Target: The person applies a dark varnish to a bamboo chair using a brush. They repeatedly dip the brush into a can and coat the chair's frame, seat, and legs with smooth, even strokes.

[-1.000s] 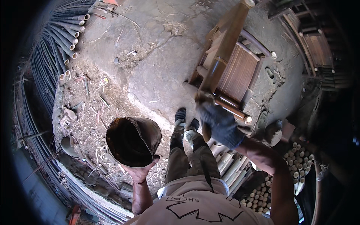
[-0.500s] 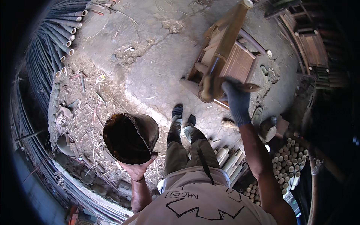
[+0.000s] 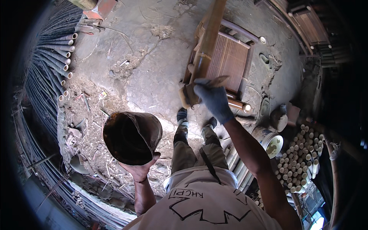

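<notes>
My bare left hand [image 3: 140, 170] supports a dark, stained can [image 3: 153, 132] from below, its wide mouth tilted toward me. The inside is too dark to make out. My right hand [image 3: 214, 102], in a blue-grey glove, is closed around a brush [image 3: 188, 96]. Its pointed wooden handle sticks out past the thumb side, and the broad brown head hangs at the near end of a thick bamboo rail [image 3: 207, 50]. That rail runs along the left side of a bamboo chair [image 3: 230, 61] with a slatted brown surface. Whether the brush head touches the rail I cannot tell.
Long dark bamboo poles [image 3: 61, 54] lie stacked at the left. Shavings [image 3: 115, 153] litter the ground near the can. At the right stand a pale bucket [image 3: 270, 143], a pile of cut bamboo [image 3: 301, 161] and a slipper [image 3: 264, 107]. Another bamboo piece of furniture [image 3: 312, 28] is at far right.
My gloved right hand and the brush have moved left, at the near end of the rail. My view has shifted slightly, bringing the bucket into sight. The can stays in my left hand.
</notes>
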The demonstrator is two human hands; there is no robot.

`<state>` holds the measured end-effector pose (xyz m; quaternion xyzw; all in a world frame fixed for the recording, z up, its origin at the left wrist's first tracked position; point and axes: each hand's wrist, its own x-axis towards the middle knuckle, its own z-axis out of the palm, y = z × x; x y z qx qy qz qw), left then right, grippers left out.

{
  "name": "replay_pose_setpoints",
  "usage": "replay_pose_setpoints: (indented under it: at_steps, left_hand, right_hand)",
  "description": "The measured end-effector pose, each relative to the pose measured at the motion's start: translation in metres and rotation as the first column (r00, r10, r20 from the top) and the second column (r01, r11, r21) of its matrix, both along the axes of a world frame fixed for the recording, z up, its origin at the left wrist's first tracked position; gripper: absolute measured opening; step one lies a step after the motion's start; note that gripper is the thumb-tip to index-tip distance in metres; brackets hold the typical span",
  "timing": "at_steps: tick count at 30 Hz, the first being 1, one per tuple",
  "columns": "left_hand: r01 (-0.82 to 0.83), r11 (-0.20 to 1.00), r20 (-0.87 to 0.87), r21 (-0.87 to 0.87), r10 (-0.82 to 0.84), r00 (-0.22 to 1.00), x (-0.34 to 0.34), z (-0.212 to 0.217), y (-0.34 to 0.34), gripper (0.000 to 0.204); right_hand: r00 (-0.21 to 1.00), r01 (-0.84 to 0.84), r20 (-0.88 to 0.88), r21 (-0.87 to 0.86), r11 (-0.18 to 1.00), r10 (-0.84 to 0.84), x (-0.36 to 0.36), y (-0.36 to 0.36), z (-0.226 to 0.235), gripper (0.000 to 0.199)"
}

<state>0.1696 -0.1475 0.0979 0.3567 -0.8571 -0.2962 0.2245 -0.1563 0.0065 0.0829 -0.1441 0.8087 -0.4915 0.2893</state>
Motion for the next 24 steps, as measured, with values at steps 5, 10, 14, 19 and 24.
replay_pose_setpoints:
  at_steps: [5, 10, 14, 19, 24]
  left_hand:
    - [0.074, 0.994, 0.001, 0.077, -0.074, 0.997, -0.022, 0.018, 0.005, 0.130]
    - [0.034, 0.972, -0.069, 0.233, -0.018, 0.997, -0.038, 0.027, 0.032, 0.128]
    - [-0.045, 0.977, -0.069, 0.208, 0.061, 0.996, -0.048, 0.038, 0.066, 0.123]
    - [0.203, 0.961, 0.205, -0.186, -0.164, 0.965, -0.045, 0.028, 0.093, 0.097]
    - [0.238, 0.970, -0.168, 0.047, -0.227, 0.959, -0.154, 0.032, 0.183, 0.096]
  right_hand:
    - [0.800, 0.203, -0.580, 0.015, 0.979, -0.157, 0.005, 0.019, -0.014, 0.019]
    - [0.661, -0.187, -0.709, 0.162, 0.969, 0.246, 0.055, 0.047, -0.005, 0.043]
    - [0.838, -0.138, -0.500, 0.191, 0.972, 0.217, 0.055, 0.124, -0.006, 0.042]
    - [0.844, 0.527, 0.047, -0.264, 0.808, -0.535, 0.026, 0.298, -0.146, 0.028]
    - [0.646, 0.762, 0.189, -0.110, 0.638, -0.739, -0.027, 0.491, -0.301, 0.030]
